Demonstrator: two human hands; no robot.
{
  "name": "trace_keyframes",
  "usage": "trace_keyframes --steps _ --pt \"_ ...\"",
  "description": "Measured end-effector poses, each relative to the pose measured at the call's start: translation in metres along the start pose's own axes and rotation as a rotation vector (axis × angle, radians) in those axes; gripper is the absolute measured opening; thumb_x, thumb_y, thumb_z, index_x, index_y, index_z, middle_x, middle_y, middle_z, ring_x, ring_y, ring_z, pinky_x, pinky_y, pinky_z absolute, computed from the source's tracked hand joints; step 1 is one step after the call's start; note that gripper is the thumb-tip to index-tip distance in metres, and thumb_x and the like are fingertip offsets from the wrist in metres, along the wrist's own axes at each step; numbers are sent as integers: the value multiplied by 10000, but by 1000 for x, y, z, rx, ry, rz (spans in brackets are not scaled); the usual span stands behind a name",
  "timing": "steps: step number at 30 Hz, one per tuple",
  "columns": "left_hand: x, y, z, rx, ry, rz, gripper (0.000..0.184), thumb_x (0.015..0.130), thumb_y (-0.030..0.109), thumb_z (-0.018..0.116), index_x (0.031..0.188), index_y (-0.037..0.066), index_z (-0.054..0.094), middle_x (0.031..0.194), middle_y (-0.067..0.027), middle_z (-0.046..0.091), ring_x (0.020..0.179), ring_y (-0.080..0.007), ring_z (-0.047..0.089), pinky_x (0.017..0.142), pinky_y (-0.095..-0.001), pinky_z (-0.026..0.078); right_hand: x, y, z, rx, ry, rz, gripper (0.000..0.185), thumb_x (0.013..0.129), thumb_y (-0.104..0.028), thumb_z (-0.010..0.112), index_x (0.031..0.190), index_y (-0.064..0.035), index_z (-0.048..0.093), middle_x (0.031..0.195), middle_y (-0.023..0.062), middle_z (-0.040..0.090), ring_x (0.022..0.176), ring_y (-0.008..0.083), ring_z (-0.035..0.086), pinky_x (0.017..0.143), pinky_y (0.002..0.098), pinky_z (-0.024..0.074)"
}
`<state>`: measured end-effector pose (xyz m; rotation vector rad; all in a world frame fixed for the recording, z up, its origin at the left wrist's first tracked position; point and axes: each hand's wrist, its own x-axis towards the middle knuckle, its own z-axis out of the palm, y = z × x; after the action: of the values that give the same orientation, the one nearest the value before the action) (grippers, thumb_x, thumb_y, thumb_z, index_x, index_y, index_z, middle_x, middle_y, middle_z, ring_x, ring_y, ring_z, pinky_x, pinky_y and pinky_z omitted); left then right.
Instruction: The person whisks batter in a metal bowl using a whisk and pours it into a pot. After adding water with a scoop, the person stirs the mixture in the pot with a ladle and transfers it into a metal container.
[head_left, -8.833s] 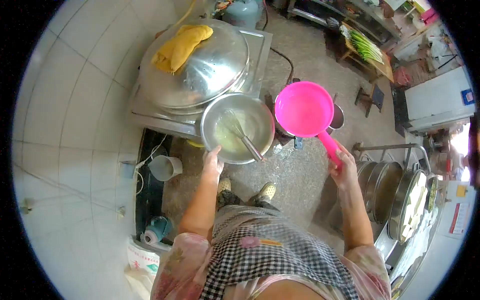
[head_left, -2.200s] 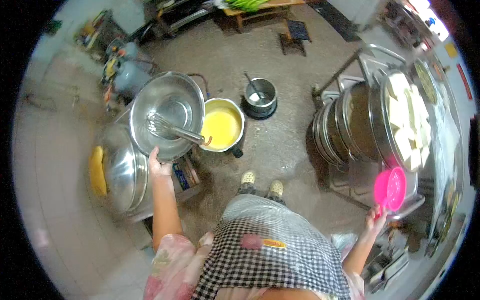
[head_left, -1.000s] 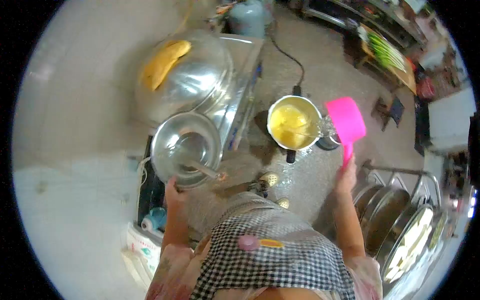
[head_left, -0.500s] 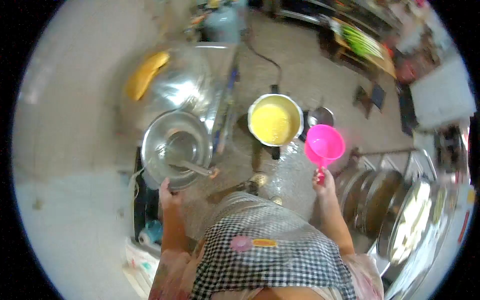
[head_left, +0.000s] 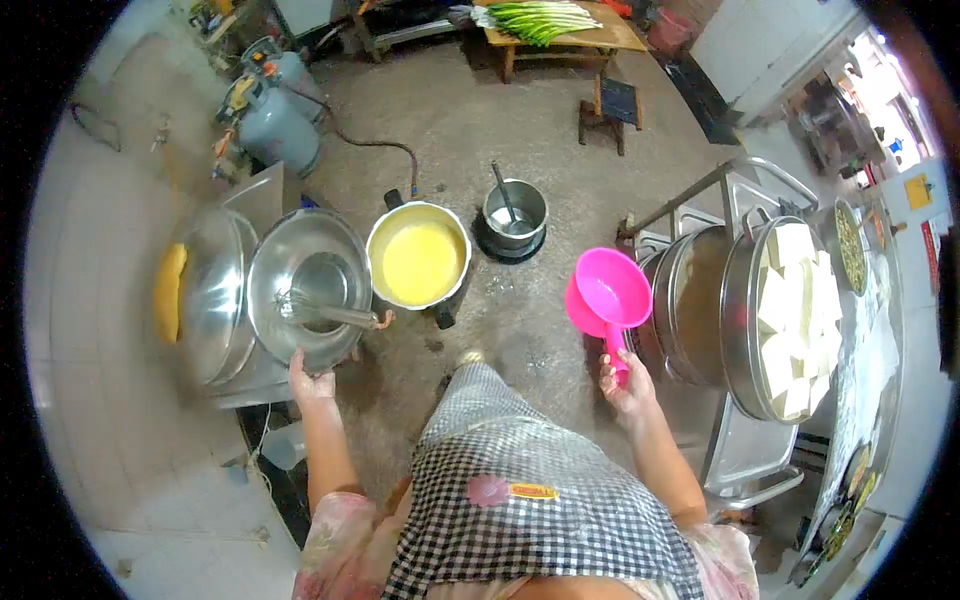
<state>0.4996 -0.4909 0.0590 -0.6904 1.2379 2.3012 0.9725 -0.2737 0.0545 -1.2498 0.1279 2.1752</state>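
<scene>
My left hand [head_left: 312, 380] grips the near rim of a wide stainless steel bowl [head_left: 345, 240] at the left. Inside the bowl lies a whisk [head_left: 335, 313], its handle sticking out over the right rim. My right hand [head_left: 628, 388] is closed round the handle of a bright pink plastic dipper [head_left: 612, 287]. A second pink shape shows just under its cup; whether it is a separate dipper I cannot tell. Between my hands stands a pot of yellow liquid [head_left: 418, 262] with black handles. Beyond it is a small metal pot [head_left: 516, 213] with a dark handle inside.
At the right a metal trolley [head_left: 745, 440] carries large round pans, one with white blocks [head_left: 798, 320]. A big metal lid or basin [head_left: 205, 295] with a yellow object [head_left: 170, 293] is at far left. Gas cylinders [head_left: 280, 120], a stool [head_left: 612, 105] and green onions [head_left: 540, 20] on a table stand behind.
The view has turned right, bringing the trolley and small pot further into sight. The dipper has moved away from the small pot, toward the trolley. My left hand stays at the bowl.
</scene>
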Motion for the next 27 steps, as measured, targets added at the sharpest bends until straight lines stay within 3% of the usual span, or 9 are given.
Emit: trace_keyframes --steps 4,8,21,23,24,27 --pt "-4 -41 56 114 -63 -56 361 806 105 558 1134 -12 462 1116 -123 538 1055 -273 501 924 -442 406 34 -44 15 -36 -64 -35 178 811 -158 548 934 -56 472 736 79 568 508 123 502 433 225 410" --pt "46 -99 98 -41 -63 -125 365 805 93 554 1151 18 463 1148 -125 521 1066 -279 496 936 -462 393 82 -108 63 -62 -122 -37 184 816 -179 542 938 -59 476 737 82 571 502 123 502 425 233 396" --pt "94 -235 365 -161 -114 -165 352 799 121 573 1112 -11 483 1120 -141 539 1045 -310 504 933 -492 384 224 -344 201 -139 -133 -58 164 826 -184 519 945 -78 482 782 97 598 463 111 473 394 239 388" --pt "97 -262 403 -182 -184 -165 359 793 118 577 1114 -11 479 1121 -139 539 1043 -306 504 934 -486 384 248 -380 226 -177 -91 -30 161 830 -181 514 947 -78 474 799 97 598 474 108 481 399 236 397" --pt "89 -274 434 -145 -80 -115 364 784 100 575 1117 -6 477 1099 -136 552 1032 -297 513 936 -470 387 267 -403 235 -176 -82 9 170 823 -180 518 949 -73 478 807 99 599 479 115 488 409 236 406" --pt "111 -318 484 -188 -196 -83 344 809 109 533 1132 3 479 1148 -135 527 1078 -302 486 959 -492 355 323 -466 257 -220 -77 85 191 811 -177 526 957 -62 484 818 101 598 493 125 502 429 237 425"
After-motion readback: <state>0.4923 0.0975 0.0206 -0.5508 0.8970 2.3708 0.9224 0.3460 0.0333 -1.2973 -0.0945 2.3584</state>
